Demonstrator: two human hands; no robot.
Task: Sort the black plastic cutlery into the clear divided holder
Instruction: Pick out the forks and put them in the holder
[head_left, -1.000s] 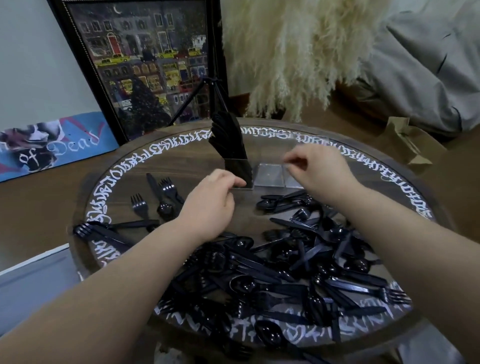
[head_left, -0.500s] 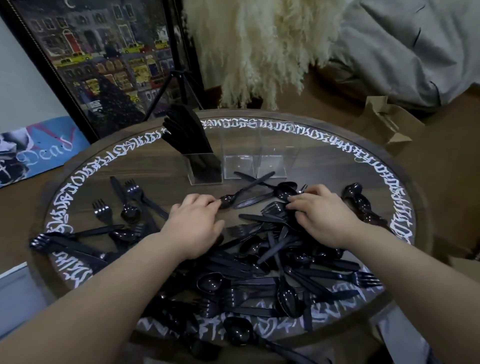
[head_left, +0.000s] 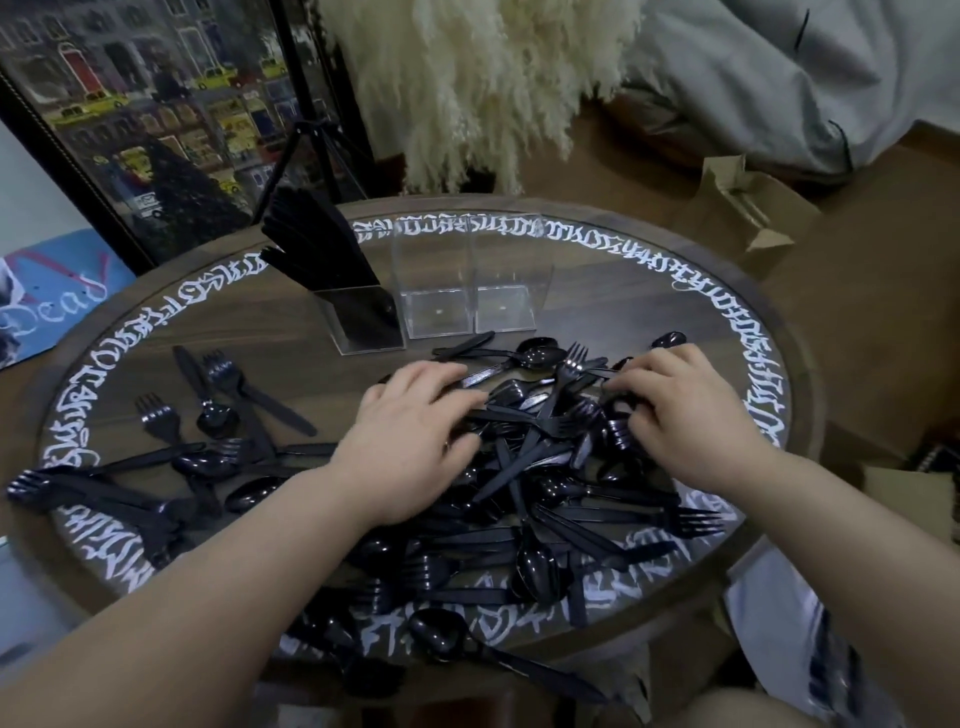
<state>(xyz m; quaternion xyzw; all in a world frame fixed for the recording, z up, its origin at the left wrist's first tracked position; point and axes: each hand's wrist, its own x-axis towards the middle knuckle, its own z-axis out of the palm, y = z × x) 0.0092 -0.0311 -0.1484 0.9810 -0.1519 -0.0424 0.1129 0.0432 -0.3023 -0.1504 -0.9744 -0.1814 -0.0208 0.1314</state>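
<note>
On round table (head_left: 675, 322): black cutlery (head_left: 524, 467) heaped near edge, clear holder (head_left: 467, 291) behind, left slot packed, other two bare. Left hand (head_left: 410, 431) spread flat on heap; right hand (head_left: 691, 415) curled into it, catch unclear. Best to pull one kind only, handles aligned.

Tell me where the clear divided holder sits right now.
In the head view the clear divided holder stands upright at the far centre of the round table, just beyond the cutlery pile; its left compartment holds black cutlery.
</note>
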